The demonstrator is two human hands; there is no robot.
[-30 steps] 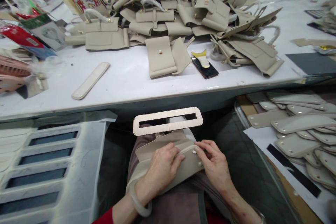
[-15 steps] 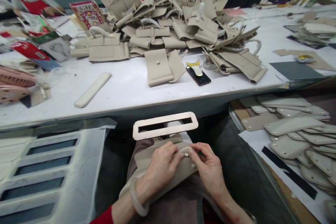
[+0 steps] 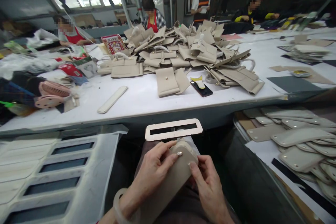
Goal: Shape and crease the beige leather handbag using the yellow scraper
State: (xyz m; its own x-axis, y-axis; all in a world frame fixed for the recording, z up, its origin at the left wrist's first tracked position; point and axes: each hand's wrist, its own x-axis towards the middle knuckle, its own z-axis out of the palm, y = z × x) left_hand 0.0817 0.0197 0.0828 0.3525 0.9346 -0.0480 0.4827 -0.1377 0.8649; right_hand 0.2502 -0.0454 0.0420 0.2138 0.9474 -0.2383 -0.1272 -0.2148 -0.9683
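The left hand [image 3: 154, 164] grips the upper left edge of a beige panel [image 3: 177, 178], thumb flat on the face beside a metal stud [image 3: 179, 153]. The right hand [image 3: 208, 182] grips the opposite edge, thumb against the face by a second stud [image 3: 189, 163], fingers curled at the side; the fingertips underneath are hidden. The hands are apart, with the panel spanning the gap – a hold that appears meant to steady the rounded end while both thumbs work close to the hardware. The panel lies tilted over the lap, its studded end raised toward the wearer's view, which presumably keeps the studs in sight. A pale bracelet [image 3: 118, 203] sits on the left wrist.

Just beyond the hands is a slotted frame [image 3: 162, 136], near the table [image 3: 141, 106] edge; what supports it is unclear. To the right, studded pieces [image 3: 294, 138] lie overlapped in a heap, likely placed there for easy reach. To the left stands a translucent rack [image 3: 105, 168] with dark slots.

On the table, a beige strip [image 3: 112, 99] lies alone near the edge – farther back, beige bags [image 3: 181, 50] are heaped, and several co-workers occupy the far side.
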